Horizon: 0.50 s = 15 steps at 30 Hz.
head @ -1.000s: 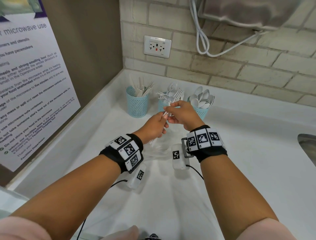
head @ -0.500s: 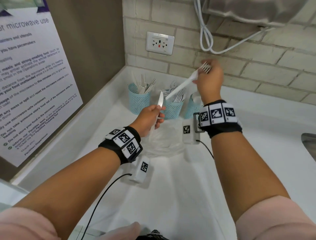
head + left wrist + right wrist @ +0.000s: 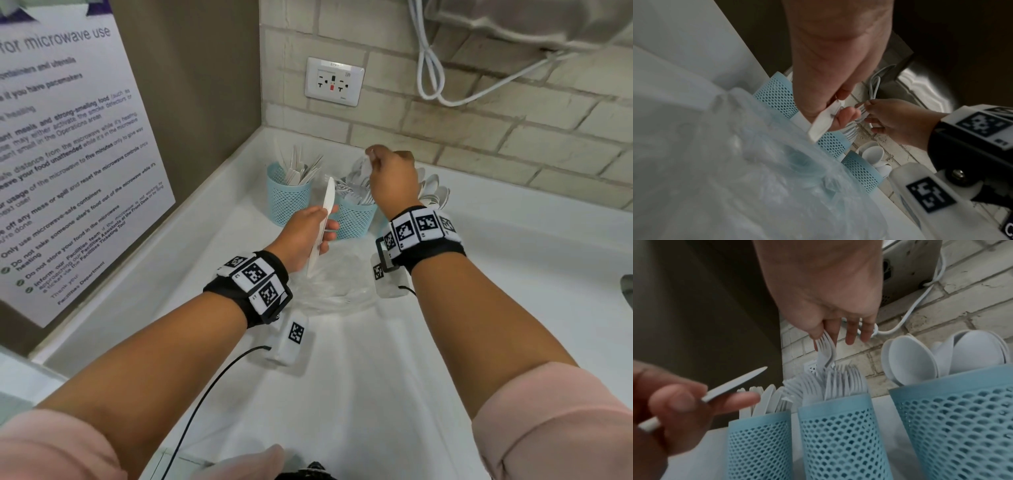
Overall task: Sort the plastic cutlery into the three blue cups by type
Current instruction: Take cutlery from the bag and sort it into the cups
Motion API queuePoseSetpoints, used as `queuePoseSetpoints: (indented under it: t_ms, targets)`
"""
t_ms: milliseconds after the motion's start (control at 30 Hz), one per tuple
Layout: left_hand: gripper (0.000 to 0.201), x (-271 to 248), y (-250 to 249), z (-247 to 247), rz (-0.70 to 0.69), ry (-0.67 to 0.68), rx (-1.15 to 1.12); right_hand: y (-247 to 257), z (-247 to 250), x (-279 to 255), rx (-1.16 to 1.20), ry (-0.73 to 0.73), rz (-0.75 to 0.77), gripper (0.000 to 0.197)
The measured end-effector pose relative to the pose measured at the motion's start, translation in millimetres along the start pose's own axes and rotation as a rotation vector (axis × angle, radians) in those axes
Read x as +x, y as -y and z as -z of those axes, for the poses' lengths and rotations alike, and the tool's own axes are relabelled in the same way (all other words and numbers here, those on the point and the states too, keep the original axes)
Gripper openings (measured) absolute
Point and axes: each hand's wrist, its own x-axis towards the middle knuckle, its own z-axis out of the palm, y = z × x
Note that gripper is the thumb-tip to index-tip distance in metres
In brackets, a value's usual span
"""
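Three blue mesh cups stand upright in a row: left cup (image 3: pixel 758 444) holds knives, middle cup (image 3: pixel 840 434) forks, right cup (image 3: pixel 953 421) spoons. One white fork (image 3: pixel 826 353) sits tines-up above the middle cup; one white knife (image 3: pixel 322 226) is upright, apart.

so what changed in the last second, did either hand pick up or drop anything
The right hand took a fork from the bundle both hands held, lifted it high, then lowered it, handle down, over the middle cup of forks, pinching it by the prongs. The left hand drew back slightly and holds only a knife. Nothing was dropped. The three cups and the plastic bag stayed put.
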Motion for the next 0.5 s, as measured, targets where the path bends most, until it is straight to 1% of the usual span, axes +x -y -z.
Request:
queuePoseSetpoints:
  t_ms: [67, 167, 233, 333, 400, 433, 500]
  targets:
    - [0.034, 0.3, 0.8, 0.4, 0.014, -0.002, -0.014, 0.5, -4.6, -3.4, -0.165, 0.105, 0.026, 0.032]
    - [0.034, -0.1, 2.1, 0.7, 0.013, 0.0, -0.007, -1.9, -12.9, -8.5, -0.348, 0.311, 0.003, 0.041]
    - [0.032, -1.1, 2.1, 1.5, 0.006, 0.006, 0.002, -3.5, -14.7, -8.2, -0.364, 0.38, -0.027, 0.046]
    - [0.031, -1.2, 3.8, 3.9, -0.003, 0.015, 0.011, -3.5, -9.7, -6.2, -0.373, 0.46, -0.034, 0.048]
    - [0.03, -2.0, 4.5, 5.0, -0.012, 0.025, 0.016, -2.5, -5.3, -6.4, -0.353, 0.468, -0.037, 0.048]
    - [0.03, -2.4, 4.5, 5.3, -0.019, 0.029, 0.021, -1.0, -3.3, -7.1, -0.326, 0.437, -0.039, 0.048]
    - [0.03, -3.5, 4.3, 5.6, -0.039, 0.032, 0.038, 5.1, 0.1, -9.3, -0.256, 0.311, -0.02, 0.046]
